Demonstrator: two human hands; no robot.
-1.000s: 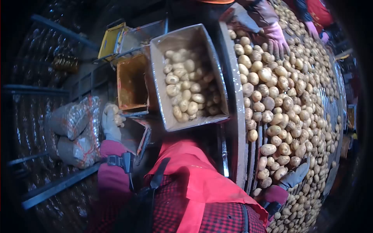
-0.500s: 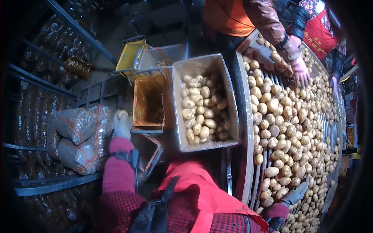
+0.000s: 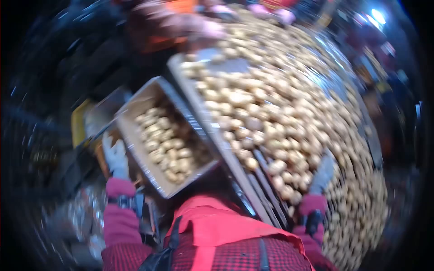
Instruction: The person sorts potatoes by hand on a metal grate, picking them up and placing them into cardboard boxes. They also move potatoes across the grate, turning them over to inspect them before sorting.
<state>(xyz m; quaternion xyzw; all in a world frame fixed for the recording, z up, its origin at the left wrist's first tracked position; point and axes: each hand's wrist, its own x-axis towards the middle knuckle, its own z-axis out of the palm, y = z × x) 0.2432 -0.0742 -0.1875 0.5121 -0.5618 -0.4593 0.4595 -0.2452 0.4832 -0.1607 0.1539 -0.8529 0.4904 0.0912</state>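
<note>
My left hand (image 3: 116,156), in a pale grey glove, is beside the orange-sided container (image 3: 102,159), left of the cardboard box. Its fingers look apart and no potato shows in them, though motion blurs the view. The cardboard box (image 3: 141,163) stands in front of me, partly filled with potatoes (image 3: 158,140). On the right, my right hand (image 3: 323,171), also gloved, lies with fingers stretched out among the potatoes (image 3: 289,144) spread over the slatted sorting table (image 3: 235,174).
A yellow-sided container (image 3: 81,124) stands at the left. Clear-wrapped bundles (image 3: 81,217) lie at lower left. Across the table's far end a co-worker's sleeve (image 3: 158,20) and pink-gloved hand (image 3: 212,29) reach over the potatoes, with another pink glove (image 3: 285,17) nearby.
My view has swung right, so the box and table appear further left and tilted. The potato seen at my left hand no longer shows. My right hand has moved forward over the potatoes.
</note>
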